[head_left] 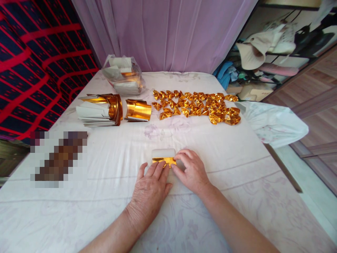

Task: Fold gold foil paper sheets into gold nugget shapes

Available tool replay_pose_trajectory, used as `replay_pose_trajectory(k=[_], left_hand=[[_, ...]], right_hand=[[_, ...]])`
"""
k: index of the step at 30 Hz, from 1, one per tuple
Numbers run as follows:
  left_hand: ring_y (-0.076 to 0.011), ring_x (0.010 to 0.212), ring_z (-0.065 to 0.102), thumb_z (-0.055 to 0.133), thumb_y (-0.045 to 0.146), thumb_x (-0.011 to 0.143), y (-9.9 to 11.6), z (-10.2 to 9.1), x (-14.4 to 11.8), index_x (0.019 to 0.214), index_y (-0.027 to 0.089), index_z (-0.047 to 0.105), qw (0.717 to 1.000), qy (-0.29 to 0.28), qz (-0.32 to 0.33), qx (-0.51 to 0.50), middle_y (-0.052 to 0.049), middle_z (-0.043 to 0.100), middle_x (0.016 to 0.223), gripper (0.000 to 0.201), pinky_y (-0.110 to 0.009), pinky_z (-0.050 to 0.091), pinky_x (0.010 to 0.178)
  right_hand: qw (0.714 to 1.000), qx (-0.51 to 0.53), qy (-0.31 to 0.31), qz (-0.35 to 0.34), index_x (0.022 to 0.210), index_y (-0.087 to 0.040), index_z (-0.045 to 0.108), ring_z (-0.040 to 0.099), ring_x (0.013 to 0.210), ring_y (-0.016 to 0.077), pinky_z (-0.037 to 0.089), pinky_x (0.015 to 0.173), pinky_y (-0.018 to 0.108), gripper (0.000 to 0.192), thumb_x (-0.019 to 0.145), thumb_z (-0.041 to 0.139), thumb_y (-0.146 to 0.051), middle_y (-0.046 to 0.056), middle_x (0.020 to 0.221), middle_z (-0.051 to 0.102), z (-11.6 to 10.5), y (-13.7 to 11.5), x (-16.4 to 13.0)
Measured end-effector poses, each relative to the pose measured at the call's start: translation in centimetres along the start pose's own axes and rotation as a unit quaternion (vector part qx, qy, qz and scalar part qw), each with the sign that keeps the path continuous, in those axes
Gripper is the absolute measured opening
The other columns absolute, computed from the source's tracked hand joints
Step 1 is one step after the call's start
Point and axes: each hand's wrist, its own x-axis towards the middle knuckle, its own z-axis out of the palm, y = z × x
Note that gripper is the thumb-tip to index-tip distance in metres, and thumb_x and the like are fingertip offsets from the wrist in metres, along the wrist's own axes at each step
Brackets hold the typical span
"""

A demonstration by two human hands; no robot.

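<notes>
left hand [151,184] flat, fingers pressing gold foil paper [163,161] | right hand [191,170] pinching its right edge | paper on bed [105,196], mid-front | likely light, thin, creases easily; grip edges

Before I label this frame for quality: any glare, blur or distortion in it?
Head view: even daylight, soft shadows under the hands; glare on the gold foil rolls and folded gold pieces; a pixelated patch at left; table edges bow from wide-angle distortion.
</notes>
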Motion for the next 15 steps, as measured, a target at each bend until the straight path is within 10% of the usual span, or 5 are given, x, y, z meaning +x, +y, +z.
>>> replay_pose_trajectory(k=[15], left_hand=[[-0.0280, 0.121, 0.055, 0.050, 0.036, 0.096, -0.25, 0.07, -0.05, 0.133, 0.019, 0.055, 1.000, -0.009, 0.008, 0.005, -0.009, 0.060, 0.135, 0.041, -0.054, 0.038, 0.104]], right_hand=[[0.999, -0.022, -0.028, 0.032, 0.088, -0.021, 0.061, 0.058, 0.091, 0.0248, 0.046, 0.082, 0.040, 0.013, 0.076, 0.065, -0.018, 0.007, 0.094, 0.063, 0.05, -0.54, 0.09]])
